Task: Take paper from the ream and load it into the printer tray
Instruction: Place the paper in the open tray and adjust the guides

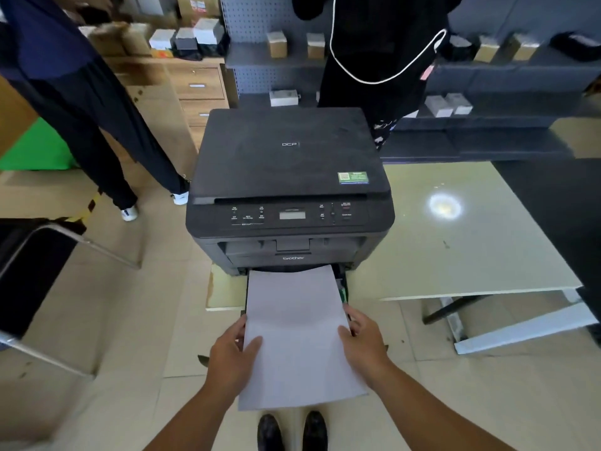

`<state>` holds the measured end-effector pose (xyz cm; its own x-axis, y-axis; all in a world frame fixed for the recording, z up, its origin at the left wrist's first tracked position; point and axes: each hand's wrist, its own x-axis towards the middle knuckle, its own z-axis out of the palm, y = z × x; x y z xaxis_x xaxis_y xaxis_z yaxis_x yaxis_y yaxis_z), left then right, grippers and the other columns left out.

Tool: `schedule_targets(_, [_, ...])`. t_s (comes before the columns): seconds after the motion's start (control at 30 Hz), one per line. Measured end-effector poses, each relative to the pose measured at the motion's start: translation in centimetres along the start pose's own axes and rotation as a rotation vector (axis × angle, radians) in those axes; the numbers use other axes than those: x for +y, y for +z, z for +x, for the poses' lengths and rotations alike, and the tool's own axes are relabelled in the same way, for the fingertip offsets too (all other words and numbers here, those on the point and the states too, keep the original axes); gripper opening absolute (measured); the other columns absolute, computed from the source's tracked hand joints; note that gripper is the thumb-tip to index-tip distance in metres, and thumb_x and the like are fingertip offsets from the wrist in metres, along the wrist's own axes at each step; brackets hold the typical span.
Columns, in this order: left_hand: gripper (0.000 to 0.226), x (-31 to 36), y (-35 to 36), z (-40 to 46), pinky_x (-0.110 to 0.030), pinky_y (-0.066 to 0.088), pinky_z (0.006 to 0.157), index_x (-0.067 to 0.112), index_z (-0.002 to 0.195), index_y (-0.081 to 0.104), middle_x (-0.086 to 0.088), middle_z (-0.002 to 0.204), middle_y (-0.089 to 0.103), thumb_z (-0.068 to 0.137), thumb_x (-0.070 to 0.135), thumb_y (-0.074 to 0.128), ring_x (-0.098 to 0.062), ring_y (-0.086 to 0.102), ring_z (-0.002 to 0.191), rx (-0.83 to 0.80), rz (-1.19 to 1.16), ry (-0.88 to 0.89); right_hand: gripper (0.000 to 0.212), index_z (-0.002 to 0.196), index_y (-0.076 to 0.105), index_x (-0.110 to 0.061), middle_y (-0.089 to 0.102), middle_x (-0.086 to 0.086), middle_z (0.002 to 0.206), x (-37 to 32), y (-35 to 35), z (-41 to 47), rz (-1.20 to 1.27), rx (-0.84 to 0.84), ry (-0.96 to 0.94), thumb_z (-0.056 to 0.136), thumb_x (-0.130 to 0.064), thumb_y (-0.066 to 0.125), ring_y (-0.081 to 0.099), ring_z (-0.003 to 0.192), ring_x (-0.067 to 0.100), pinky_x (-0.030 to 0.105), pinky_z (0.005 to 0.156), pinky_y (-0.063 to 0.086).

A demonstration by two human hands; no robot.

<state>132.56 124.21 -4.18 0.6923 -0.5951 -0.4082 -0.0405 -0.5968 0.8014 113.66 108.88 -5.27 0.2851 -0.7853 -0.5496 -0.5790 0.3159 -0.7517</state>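
Note:
A black printer (289, 177) stands on a pale table, facing me. Its paper tray (343, 286) is pulled out at the bottom front, and only the right edge with a green guide shows. A white stack of paper (297, 333) lies over the tray, its far end at the printer's opening and its near end hanging out towards me. My left hand (232, 356) grips the stack's left edge, thumb on top. My right hand (364, 343) grips the right edge the same way. The ream is not in view.
The pale table (455, 249) stretches to the right of the printer. A dark chair with a metal frame (35, 275) stands at the left. One person stands at the far left (97, 118), another behind the printer (380, 60). Shelves with small boxes line the back.

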Motion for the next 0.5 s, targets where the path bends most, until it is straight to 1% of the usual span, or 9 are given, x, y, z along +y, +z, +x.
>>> schedule_targets(0.03, [0.051,0.1,0.1,0.4,-0.020,0.047,0.065,0.024,0.139,0.054,0.005,0.099,0.070,0.090,0.014,0.066,-0.008,0.063,0.075,-0.014,0.012,0.004,0.047,0.127,0.057,-0.048,0.075,-0.009,0.109,-0.4,0.1,0.1,-0.007,0.010,0.010,0.093,-0.016,0.053,0.071,0.096,0.014,0.052,0.103,0.048])
schedule_targets(0.07, [0.050,0.2,0.1,0.9,-0.017,0.045,0.064,0.023,0.138,0.054,0.007,0.098,0.069,0.090,0.015,0.066,-0.004,0.062,0.076,-0.032,0.027,0.013,0.047,0.128,0.057,-0.047,0.074,-0.012,0.104,-0.6,0.1,0.4,-0.008,0.020,0.017,0.094,-0.015,0.053,0.071,0.093,0.013,0.048,0.099,0.051])
schedule_targets(0.1, [0.050,0.3,0.2,1.3,-0.016,0.045,0.065,0.022,0.138,0.054,0.007,0.097,0.069,0.090,0.016,0.066,-0.002,0.062,0.078,-0.047,0.041,0.015,0.047,0.131,0.057,-0.043,0.073,-0.014,0.098,-0.8,0.0,0.6,0.000,0.027,0.030,0.095,-0.013,0.052,0.071,0.088,0.010,0.040,0.089,0.055])
schedule_targets(0.13, [0.050,0.4,0.3,1.6,-0.015,0.045,0.065,0.022,0.139,0.054,0.007,0.097,0.069,0.090,0.017,0.066,-0.001,0.062,0.078,-0.056,0.051,0.014,0.047,0.135,0.056,-0.037,0.071,-0.015,0.093,-1.1,-0.1,0.7,0.014,0.024,0.032,0.097,-0.010,0.051,0.069,0.084,0.007,0.030,0.077,0.056])
schedule_targets(0.17, [0.051,0.5,0.3,2.0,-0.013,0.044,0.064,0.022,0.139,0.053,0.007,0.097,0.069,0.090,0.017,0.067,-0.001,0.061,0.077,-0.058,0.056,0.011,0.048,0.138,0.054,-0.033,0.070,-0.014,0.092,-1.2,-0.1,0.9,0.018,0.028,0.039,0.098,-0.008,0.050,0.068,0.082,0.004,0.022,0.067,0.052])
schedule_targets(0.2, [0.052,0.6,0.4,2.4,-0.011,0.043,0.064,0.023,0.139,0.053,0.006,0.097,0.069,0.090,0.017,0.067,-0.002,0.061,0.075,-0.056,0.057,0.011,0.049,0.141,0.052,-0.031,0.070,-0.011,0.095,-1.4,-0.2,1.0,0.021,0.031,0.033,0.099,-0.007,0.050,0.067,0.081,0.004,0.019,0.063,0.049])
schedule_targets(0.3, [0.052,0.6,0.7,3.6,-0.014,0.044,0.067,0.022,0.139,0.054,0.003,0.100,0.071,0.089,0.017,0.069,-0.006,0.063,0.079,-0.058,0.054,0.010,0.047,0.141,0.052,-0.027,0.071,0.001,0.109,-1.6,0.1,1.8,0.039,0.047,0.038,0.099,-0.005,0.049,0.066,0.081,0.005,0.016,0.060,0.047])
schedule_targets(0.4, [0.048,0.4,0.9,4.3,-0.019,0.047,0.070,0.021,0.136,0.057,0.000,0.104,0.073,0.089,0.018,0.068,-0.010,0.066,0.084,-0.063,0.045,-0.007,0.045,0.140,0.053,-0.025,0.070,0.003,0.108,-1.5,0.3,2.3,0.021,0.059,0.054,0.099,-0.005,0.049,0.065,0.080,0.004,0.015,0.058,0.046])
schedule_targets(0.5, [0.048,0.1,1.2,4.3,-0.021,0.047,0.072,0.019,0.136,0.055,-0.002,0.108,0.072,0.090,0.018,0.067,-0.014,0.065,0.086,-0.077,0.045,-0.029,0.046,0.140,0.053,-0.023,0.070,0.003,0.106,-1.1,0.5,2.6,0.005,0.061,0.075,0.098,-0.004,0.049,0.066,0.082,0.006,0.018,0.061,0.049])
